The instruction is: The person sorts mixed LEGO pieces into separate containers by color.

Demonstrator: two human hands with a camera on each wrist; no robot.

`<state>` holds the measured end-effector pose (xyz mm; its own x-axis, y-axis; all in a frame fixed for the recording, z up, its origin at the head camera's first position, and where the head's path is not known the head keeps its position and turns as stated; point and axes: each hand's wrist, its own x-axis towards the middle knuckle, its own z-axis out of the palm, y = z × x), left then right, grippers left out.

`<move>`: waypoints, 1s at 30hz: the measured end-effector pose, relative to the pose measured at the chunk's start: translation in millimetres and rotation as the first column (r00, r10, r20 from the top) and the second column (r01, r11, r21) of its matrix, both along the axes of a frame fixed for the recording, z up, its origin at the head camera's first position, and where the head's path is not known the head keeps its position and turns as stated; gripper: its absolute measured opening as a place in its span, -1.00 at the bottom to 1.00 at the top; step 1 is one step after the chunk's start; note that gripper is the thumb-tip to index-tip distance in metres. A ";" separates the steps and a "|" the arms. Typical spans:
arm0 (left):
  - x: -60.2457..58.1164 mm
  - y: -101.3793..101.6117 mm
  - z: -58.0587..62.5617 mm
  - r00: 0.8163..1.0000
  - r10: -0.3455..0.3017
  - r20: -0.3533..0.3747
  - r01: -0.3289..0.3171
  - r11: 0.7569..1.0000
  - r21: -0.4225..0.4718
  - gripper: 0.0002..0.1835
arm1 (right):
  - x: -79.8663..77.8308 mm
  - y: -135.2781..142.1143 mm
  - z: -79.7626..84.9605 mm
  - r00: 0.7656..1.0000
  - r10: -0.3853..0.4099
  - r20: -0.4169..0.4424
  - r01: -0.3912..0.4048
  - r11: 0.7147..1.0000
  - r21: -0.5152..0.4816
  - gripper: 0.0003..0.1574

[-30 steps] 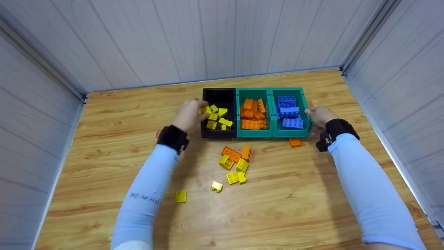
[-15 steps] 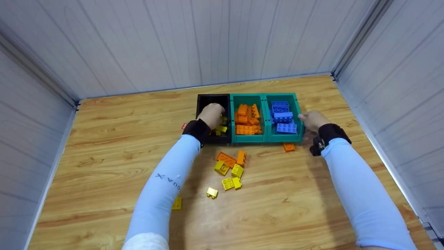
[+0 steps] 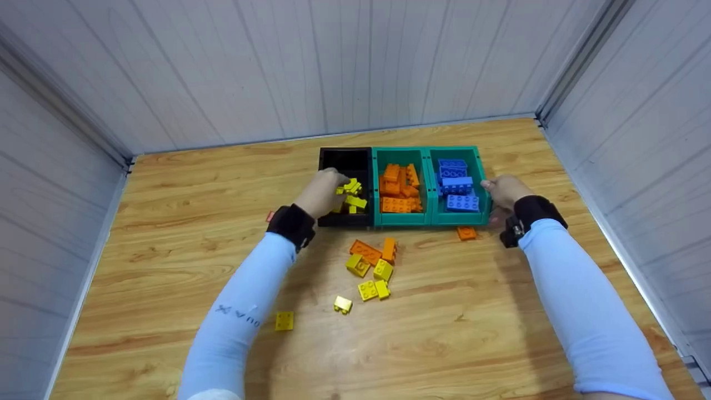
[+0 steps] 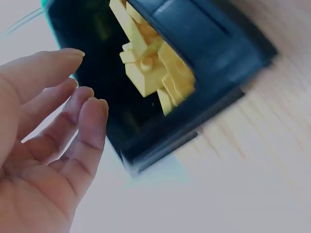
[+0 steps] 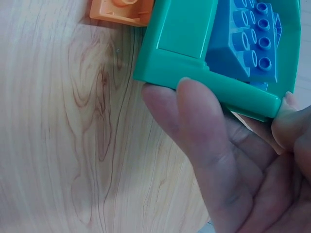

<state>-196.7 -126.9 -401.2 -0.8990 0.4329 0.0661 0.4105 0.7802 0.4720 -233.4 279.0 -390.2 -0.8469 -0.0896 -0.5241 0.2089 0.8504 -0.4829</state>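
Note:
My left hand (image 3: 319,194) hovers at the left rim of the black bin (image 3: 345,160). In the left wrist view its fingers are loosely bent, with nothing between thumb and fingertips. Yellow toy bricks (image 4: 146,70) lie heaped inside that bin, partly covered by the hand in the head view. My right hand (image 3: 506,191) holds the outer side of the right-hand green bin (image 3: 456,220). Its thumb is on the rim, and the other fingers press the wall from outside in the right wrist view. Blue bricks (image 3: 462,203) fill part of this bin.
Between them sits another green bin (image 3: 402,220) of orange bricks (image 3: 397,205). In front, yellow bricks (image 3: 367,290) and orange bricks (image 3: 365,251) lie scattered on the wooden table (image 3: 422,344). One orange brick (image 3: 466,233) lies by the right bin. Panel walls (image 3: 278,72) enclose the back and sides.
My left hand reached down into the black bin, then drew back left to its rim. The yellow bricks inside have shifted. My right hand keeps its hold on the green bin.

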 end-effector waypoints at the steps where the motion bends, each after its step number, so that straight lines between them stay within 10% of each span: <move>1: 6.1 -4.9 0.2 1.000 0.000 -0.009 0.000 1.000 0.008 -0.63 | -0.2 -0.3 0.3 1.000 -0.004 0.002 0.004 1.000 -0.005 -0.27; 15: 119.1 -70.8 -33.1 0.999 -0.027 0.032 0.026 0.999 0.019 -0.67 | 2.0 -1.2 -1.0 0.997 -0.058 0.048 0.059 0.998 -0.026 -0.25; 24: 166.0 -87.0 -48.6 0.992 -0.117 -0.036 0.118 0.993 0.010 -0.77 | 2.3 2.3 -0.4 1.000 0.000 -0.007 0.000 1.000 0.000 -0.25; 30: 189.5 -89.4 -53.7 0.997 -0.034 0.076 0.031 0.999 0.044 -0.71 | 1.0 1.5 -0.9 1.000 -0.002 -0.007 0.002 1.000 -0.016 -0.25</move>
